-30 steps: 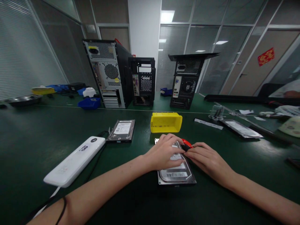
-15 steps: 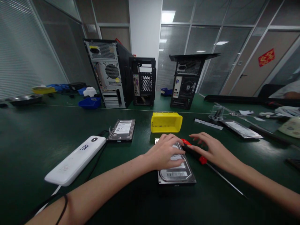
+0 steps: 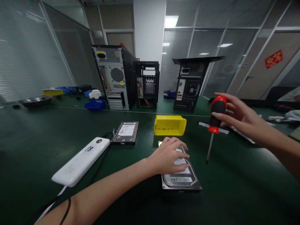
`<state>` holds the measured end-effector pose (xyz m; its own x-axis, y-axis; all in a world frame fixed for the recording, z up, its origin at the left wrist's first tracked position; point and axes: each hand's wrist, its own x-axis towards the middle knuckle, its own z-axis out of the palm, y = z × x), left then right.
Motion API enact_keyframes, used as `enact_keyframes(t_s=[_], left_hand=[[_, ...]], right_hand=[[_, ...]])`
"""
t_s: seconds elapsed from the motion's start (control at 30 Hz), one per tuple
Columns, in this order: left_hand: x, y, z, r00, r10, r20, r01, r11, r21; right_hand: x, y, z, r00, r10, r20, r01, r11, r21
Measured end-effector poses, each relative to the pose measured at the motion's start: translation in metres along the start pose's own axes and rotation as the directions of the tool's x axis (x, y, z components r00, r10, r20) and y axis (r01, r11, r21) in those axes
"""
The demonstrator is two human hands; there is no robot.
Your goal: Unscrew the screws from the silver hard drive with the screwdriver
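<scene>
My left hand (image 3: pixel 171 155) rests on top of a silver hard drive (image 3: pixel 181 180) lying flat on the table, its fingers a little apart and reaching toward the drive's right edge. The palm and fingers cover much of the drive's label. Off to the right, my right hand (image 3: pixel 239 117) is closed around the red and black handle of a screwdriver (image 3: pixel 217 114). Held near upright above the table, the screwdriver points its metal shaft down, apart from the drive. Beyond the left hand stands a yellow plastic bin (image 3: pixel 170 132), its open side facing me.
A second hard drive (image 3: pixel 126 132) and a white power bank (image 3: pixel 81 162) with cables lie on the left. Computer cases (image 3: pixel 117 78) stand at the back near a blue bin (image 3: pixel 95 105). Behind my right hand is another, partly hidden drive (image 3: pixel 243 136).
My right hand has taken hold of the screwdriver, which lay beside the drive, and raised it up and to the right, handle upward. My left hand stays on the drive.
</scene>
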<state>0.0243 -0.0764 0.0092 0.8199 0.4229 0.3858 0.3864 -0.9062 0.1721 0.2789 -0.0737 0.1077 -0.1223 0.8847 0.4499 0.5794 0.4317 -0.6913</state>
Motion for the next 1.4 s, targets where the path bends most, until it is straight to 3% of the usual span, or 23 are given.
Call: enact_keyframes(t_s=[0.1, 0.33, 0.53, 1.4], left_hand=[[0.000, 0.000, -0.001, 1.000, -0.005, 0.013, 0.005, 1.000, -0.005], [0.000, -0.001, 0.000, 1.000, -0.017, 0.014, 0.017, 0.999, -0.029], [0.000, -0.001, 0.000, 1.000, -0.015, 0.013, 0.016, 0.999, -0.041], [0.000, -0.002, 0.002, 1.000, -0.013, 0.014, 0.014, 0.998, -0.065]], right_hand=[[0.001, -0.018, 0.002, 0.984, -0.075, -0.161, 0.087, 0.994, 0.065], [-0.019, -0.021, 0.025, 0.963, -0.254, -0.087, 0.256, 0.967, 0.014], [-0.024, -0.021, 0.030, 0.935, -0.324, -0.146, 0.330, 0.944, 0.012], [-0.024, -0.022, 0.034, 0.921, -0.343, -0.183, 0.346, 0.938, -0.016]])
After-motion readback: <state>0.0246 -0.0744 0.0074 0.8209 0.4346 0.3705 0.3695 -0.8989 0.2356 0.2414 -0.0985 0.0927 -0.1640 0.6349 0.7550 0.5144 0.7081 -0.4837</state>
